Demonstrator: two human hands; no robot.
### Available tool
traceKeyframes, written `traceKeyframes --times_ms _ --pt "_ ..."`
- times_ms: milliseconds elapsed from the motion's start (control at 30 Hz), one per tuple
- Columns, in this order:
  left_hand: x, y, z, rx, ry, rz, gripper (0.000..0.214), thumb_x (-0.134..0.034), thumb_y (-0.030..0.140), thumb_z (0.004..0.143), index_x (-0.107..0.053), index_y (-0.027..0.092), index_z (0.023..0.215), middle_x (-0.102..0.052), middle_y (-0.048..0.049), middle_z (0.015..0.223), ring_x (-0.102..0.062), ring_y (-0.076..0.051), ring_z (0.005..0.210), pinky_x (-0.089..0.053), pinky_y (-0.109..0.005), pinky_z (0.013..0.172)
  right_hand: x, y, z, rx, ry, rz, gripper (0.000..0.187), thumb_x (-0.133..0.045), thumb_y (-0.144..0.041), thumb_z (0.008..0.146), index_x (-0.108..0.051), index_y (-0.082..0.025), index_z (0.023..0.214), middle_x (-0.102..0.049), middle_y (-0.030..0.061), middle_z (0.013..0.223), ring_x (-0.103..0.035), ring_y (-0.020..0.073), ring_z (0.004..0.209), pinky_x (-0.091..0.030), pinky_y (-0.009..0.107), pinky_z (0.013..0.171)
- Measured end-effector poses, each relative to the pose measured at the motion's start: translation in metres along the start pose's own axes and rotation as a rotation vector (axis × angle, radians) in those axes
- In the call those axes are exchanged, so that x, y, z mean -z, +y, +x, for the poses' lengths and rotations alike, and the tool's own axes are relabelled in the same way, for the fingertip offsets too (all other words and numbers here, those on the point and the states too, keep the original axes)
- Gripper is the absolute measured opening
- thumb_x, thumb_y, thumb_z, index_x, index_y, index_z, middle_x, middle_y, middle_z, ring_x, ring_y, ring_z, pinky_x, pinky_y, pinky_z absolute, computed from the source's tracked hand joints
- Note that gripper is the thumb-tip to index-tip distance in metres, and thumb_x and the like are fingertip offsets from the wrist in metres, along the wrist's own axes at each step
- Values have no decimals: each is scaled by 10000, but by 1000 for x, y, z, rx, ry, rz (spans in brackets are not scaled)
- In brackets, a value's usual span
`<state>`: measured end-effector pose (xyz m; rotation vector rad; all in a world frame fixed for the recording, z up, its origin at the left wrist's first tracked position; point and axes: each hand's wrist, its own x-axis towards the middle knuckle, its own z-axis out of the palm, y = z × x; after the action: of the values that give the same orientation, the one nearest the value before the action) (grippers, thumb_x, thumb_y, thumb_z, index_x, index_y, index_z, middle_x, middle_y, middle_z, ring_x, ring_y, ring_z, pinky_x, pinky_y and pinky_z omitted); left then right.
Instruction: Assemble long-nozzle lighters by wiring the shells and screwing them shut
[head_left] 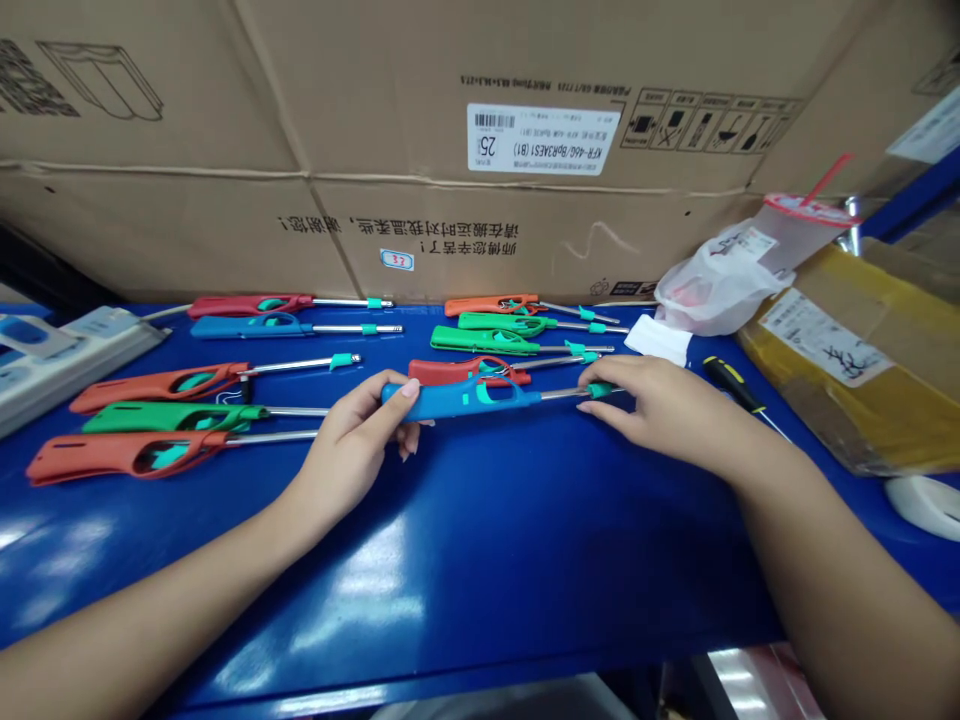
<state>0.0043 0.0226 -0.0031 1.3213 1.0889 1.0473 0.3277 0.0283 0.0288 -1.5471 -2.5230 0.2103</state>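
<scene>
Holding steady in the head view: the left hand [352, 440] has its fingers [390, 395] clamped round the handle end of a blue gas lighter [465, 397]. The right hand [660, 405] pinches its fingertips together on the teal collar [600, 390] of the lighter's metal tube. The lighter lies level, just above the blue worktop [487, 540], right in front of a red lighter [450, 370] and two green lighters [487, 340]. More lie in a row off to the left, an orange lighter [120, 455] nearest. A screwdriver [731, 383] rests just beside the right wrist, and a cardboard box [375, 120] walls the back.

By the look of it, this is a two-handed hold at both ends. Any shift calls for care, because the neighbours lie close behind.
</scene>
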Motion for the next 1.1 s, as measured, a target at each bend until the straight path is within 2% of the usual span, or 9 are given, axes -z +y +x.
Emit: traceKeyframes --times_ms 167,300,467,633,800,900,1000,1100 --pt "1 1 1 -11 42 16 282 -658 450 939 -589 184 879 -611 20 661 -529 -110 534 -416 -223 497 1 6 -1 41 16 -38 161 -588 -289 987 -724 -203 997 -786 79 985 -718 262 861 -507 370 763" --pt "2 1 0 -54 32 93 280 -630 456 965 -586 185 911 -597 30 641 -525 -111 542 -432 -224 521 1 4 0 158 27 -66 215 -546 -267 1017 -743 -185 983 -787 106 987 -720 264 867 -510 373 777" --pt "-1 1 -3 -90 -8 177 289 -593 473 989 -581 186 956 -589 46 605 -541 -115 558 -461 -222 562 -4 -5 1 235 48 -36 259 -510 -282 1042 -739 -164 1027 -782 121 1017 -723 269 891 -534 391 803" --pt "-3 -2 -4 -47 -83 216 338 -608 510 965 -611 173 989 -612 46 612 -560 -107 546 -481 -208 570 -12 -15 0 298 99 -3 265 -502 -278 1051 -720 -146 1125 -776 122 1106 -720 270 984 -543 396 882" --pt "-7 -5 -5 23 -199 296 402 -627 566 933 -680 168 950 -638 27 621 -553 -94 492 -466 -194 511 -19 -27 -1 358 68 -5 268 -476 -237 1056 -710 -128 1129 -768 108 1073 -709 259 974 -549 396 894" --pt "-8 -4 -7 41 -169 331 415 -676 577 902 -719 175 996 -666 20 643 -526 -82 439 -421 -185 442 -22 -30 -1 367 63 -6 276 -469 -241 1061 -704 -121 1143 -764 115 1101 -704 259 997 -548 397 909" --pt "-8 -2 -10 44 -107 384 416 -739 550 866 -738 187 1068 -633 46 571 -522 -81 420 -411 -175 433 -21 -29 0 349 47 18 266 -483 -263 1063 -699 -141 1159 -760 96 1101 -699 247 1011 -542 394 929" --pt "-6 -2 -10 -56 -91 473 380 -736 518 879 -757 196 1082 -672 38 588 -573 -100 454 -429 -181 442 -17 -29 0 319 39 41 251 -505 -292 1060 -697 -167 1163 -754 79 1092 -698 235 1004 -539 389 927"
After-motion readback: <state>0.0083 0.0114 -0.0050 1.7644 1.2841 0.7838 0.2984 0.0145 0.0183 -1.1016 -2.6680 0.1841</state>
